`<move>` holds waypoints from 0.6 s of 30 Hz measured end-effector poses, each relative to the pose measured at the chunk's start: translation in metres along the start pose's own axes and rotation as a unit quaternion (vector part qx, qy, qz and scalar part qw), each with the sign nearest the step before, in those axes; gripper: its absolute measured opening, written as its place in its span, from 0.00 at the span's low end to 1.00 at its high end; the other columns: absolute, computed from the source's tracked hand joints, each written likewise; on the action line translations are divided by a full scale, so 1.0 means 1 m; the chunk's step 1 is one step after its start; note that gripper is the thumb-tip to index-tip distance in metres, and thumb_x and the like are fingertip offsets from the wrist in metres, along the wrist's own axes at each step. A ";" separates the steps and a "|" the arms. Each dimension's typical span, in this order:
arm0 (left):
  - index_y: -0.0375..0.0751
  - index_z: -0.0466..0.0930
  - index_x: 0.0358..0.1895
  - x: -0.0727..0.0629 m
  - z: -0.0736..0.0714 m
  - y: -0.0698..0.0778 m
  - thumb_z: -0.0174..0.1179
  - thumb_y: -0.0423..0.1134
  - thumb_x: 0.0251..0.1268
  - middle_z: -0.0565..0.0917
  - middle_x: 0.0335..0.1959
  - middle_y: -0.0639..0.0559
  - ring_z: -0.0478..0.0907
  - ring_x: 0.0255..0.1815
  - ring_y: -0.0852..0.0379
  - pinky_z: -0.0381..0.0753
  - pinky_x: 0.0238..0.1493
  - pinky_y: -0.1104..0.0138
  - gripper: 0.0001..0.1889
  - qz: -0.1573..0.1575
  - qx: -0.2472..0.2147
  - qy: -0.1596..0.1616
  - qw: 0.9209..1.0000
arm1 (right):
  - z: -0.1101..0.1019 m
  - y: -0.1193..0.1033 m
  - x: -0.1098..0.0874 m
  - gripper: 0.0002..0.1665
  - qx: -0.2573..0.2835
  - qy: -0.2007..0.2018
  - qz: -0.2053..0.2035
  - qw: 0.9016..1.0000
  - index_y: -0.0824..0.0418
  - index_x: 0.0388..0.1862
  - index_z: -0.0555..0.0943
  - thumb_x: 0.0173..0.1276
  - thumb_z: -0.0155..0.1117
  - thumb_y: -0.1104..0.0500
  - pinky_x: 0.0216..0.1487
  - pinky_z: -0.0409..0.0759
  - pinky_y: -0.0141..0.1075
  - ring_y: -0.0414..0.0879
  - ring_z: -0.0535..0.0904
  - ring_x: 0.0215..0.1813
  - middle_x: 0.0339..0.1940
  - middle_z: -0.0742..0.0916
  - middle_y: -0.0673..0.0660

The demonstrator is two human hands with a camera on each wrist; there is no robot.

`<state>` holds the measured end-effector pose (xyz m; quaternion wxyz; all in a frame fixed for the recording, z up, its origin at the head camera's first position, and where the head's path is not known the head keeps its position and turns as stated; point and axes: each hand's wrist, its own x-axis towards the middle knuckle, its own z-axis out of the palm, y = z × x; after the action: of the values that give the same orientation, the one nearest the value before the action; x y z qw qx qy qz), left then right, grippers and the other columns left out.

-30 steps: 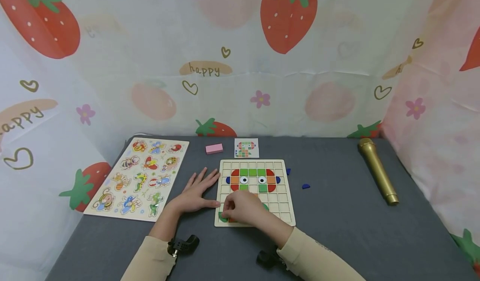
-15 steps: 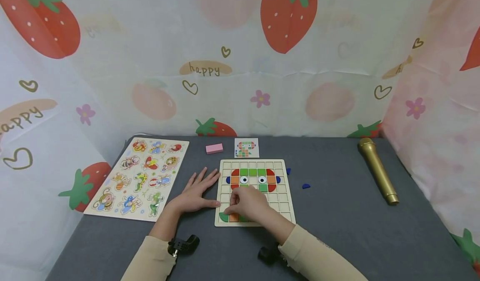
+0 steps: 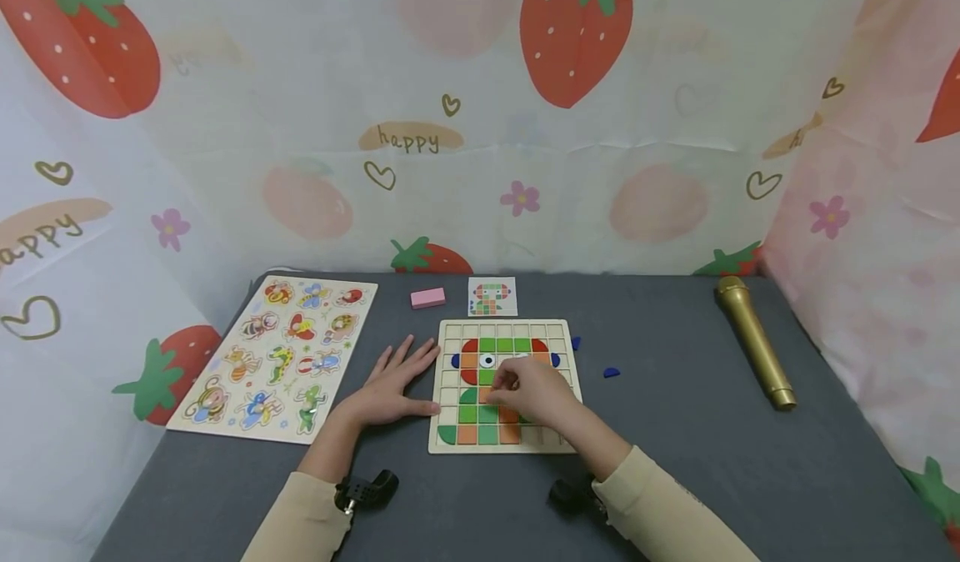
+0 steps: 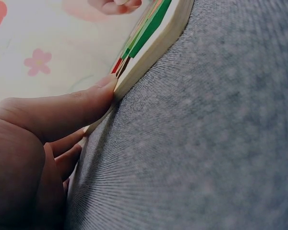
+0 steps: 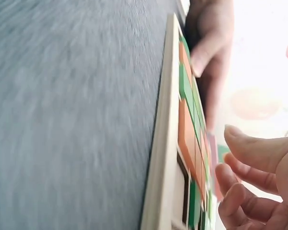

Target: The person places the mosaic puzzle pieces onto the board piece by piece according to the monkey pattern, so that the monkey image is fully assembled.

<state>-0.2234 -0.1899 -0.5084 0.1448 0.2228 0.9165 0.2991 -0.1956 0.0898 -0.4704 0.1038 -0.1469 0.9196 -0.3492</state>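
Observation:
A wooden grid board lies on the table, with green, orange, red and blue pieces and round eye pieces set in its squares. My left hand lies at its left side, fingers spread; in the left wrist view the thumb touches the board's edge. Over the middle of the board hovers my right hand, fingers loosely bent. The right wrist view shows a gap between thumb and fingers, with no piece between them. This hand hides some squares and the right eye. A green quarter-round piece sits in the lower left corner.
Behind the board lie a small pattern card and a pink block. Two blue pieces, one of them a half-round, lie to the right. An insect picture board is at left, a gold microphone far right.
My right hand has left the board's lower left corner and moved right and up, uncovering the lower rows of pieces. My left hand has stayed in place.

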 end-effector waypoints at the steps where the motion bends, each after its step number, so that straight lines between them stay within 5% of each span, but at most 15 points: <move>1: 0.52 0.51 0.82 0.000 0.000 -0.001 0.67 0.64 0.59 0.48 0.84 0.53 0.30 0.85 0.43 0.27 0.80 0.42 0.52 0.000 0.001 0.000 1.000 | -0.003 0.002 -0.001 0.10 -0.002 0.003 0.003 1.000 0.49 0.29 0.83 0.63 0.76 0.49 0.32 0.76 0.36 0.41 0.77 0.31 0.28 0.84 0.44; 18: 0.53 0.50 0.82 0.001 0.003 -0.003 0.67 0.64 0.59 0.47 0.84 0.53 0.30 0.85 0.43 0.27 0.80 0.42 0.52 0.005 -0.002 0.003 1.000 | -0.052 0.052 -0.020 0.04 0.001 0.059 0.050 0.997 0.53 0.35 0.86 0.67 0.73 0.54 0.31 0.77 0.35 0.43 0.78 0.34 0.31 0.86 0.47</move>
<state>-0.2243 -0.1903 -0.5126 0.1408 0.2260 0.9152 0.3025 -0.2023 0.1649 -0.4654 0.0667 -0.0797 0.9299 -0.3528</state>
